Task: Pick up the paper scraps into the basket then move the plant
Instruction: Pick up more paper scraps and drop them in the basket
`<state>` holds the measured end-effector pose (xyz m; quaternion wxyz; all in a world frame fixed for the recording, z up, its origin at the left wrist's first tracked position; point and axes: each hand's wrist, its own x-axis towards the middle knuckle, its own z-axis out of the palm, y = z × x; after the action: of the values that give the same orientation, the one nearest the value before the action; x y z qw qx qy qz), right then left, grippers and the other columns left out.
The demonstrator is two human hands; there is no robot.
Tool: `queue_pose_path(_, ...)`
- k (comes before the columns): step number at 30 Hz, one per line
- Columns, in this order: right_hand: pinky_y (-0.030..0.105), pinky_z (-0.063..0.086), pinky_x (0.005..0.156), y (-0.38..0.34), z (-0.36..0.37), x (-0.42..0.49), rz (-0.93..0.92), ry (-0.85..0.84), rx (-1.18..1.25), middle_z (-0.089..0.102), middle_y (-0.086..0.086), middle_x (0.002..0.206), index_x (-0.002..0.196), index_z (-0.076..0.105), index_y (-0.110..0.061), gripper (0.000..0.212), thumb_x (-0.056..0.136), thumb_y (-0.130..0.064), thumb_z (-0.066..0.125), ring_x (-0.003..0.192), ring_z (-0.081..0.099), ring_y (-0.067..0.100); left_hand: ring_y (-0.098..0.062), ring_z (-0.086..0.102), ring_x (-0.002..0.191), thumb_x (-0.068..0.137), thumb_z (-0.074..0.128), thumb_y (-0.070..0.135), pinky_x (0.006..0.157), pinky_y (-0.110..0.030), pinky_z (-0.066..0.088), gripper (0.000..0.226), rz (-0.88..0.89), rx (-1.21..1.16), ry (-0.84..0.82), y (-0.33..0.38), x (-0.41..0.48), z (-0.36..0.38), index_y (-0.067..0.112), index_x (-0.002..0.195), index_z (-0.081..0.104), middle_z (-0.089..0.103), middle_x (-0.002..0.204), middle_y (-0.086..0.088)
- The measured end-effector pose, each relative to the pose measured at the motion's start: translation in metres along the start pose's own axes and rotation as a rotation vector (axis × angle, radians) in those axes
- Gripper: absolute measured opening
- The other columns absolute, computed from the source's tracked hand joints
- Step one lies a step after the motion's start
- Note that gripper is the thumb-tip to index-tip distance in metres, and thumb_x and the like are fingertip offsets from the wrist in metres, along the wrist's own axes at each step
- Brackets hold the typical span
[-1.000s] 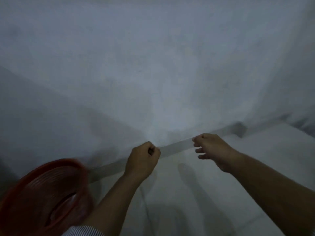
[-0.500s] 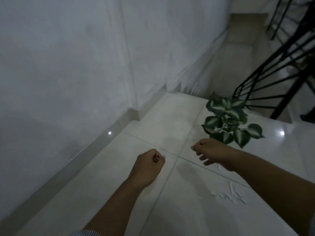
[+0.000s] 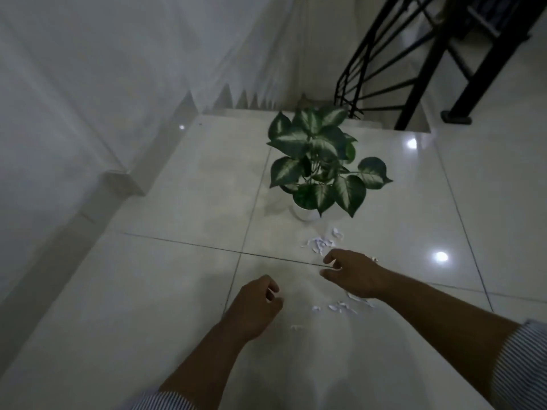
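Observation:
A green-and-white leafy plant [image 3: 319, 161] in a small white pot [image 3: 305, 213] stands on the pale tiled floor ahead of me. White paper scraps [image 3: 321, 242] lie just in front of the pot, and more paper scraps [image 3: 343, 307] lie under my right wrist. My right hand [image 3: 352, 273] hovers between the two patches with fingers apart and empty. My left hand [image 3: 256, 306] is lower and to the left, curled into a loose fist with nothing visible in it. The basket is out of view.
A white wall with a skirting board [image 3: 97, 208] runs along the left. Stairs [image 3: 251, 99] drop away behind the plant. A black metal railing [image 3: 414, 63] stands at the upper right.
My view has swung right from the wall and the red basket onto the plant and scraps. My right hand has opened its fingers and moved over the scraps.

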<state>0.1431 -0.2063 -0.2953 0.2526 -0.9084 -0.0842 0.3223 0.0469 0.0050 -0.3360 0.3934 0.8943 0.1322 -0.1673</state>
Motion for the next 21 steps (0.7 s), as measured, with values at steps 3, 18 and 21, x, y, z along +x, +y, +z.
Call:
queue_pose_path(3,0.031,0.041,0.095,0.035,0.025,0.012,0.054,0.059,-0.062,0.054,0.012,0.128,0.128,0.052,-0.02,0.045,0.09,-0.043,0.056,0.116,0.051,0.026,-0.013,0.06,0.085,0.083,0.065,0.038,0.07,-0.028,0.05,0.032,0.01,0.137,-0.155,-0.012,0.015,0.027,0.021,0.109,0.06,0.062,0.104,0.0)
queue_pose_path(18,0.048,0.029,0.117,0.099,0.117,0.014,0.004,0.372,-0.167,0.036,0.023,0.15,0.145,0.036,-0.006,0.091,0.078,-0.063,0.057,0.14,0.03,0.04,-0.018,0.06,0.081,0.083,0.066,0.018,0.075,-0.035,0.05,0.01,0.153,0.201,-0.18,-0.018,0.039,0.075,0.012,0.075,0.063,0.066,0.085,-0.005)
queue_pose_path(21,0.042,0.04,0.109,0.095,0.121,0.009,-0.102,0.384,-0.233,0.046,0.017,0.146,0.137,0.049,-0.013,0.056,0.087,-0.035,0.06,0.133,0.041,0.036,-0.014,0.061,0.066,0.085,0.065,0.013,0.056,-0.024,0.046,0.016,0.017,-0.003,-0.054,-0.009,0.041,0.077,0.01,0.071,0.059,0.069,0.075,-0.003)
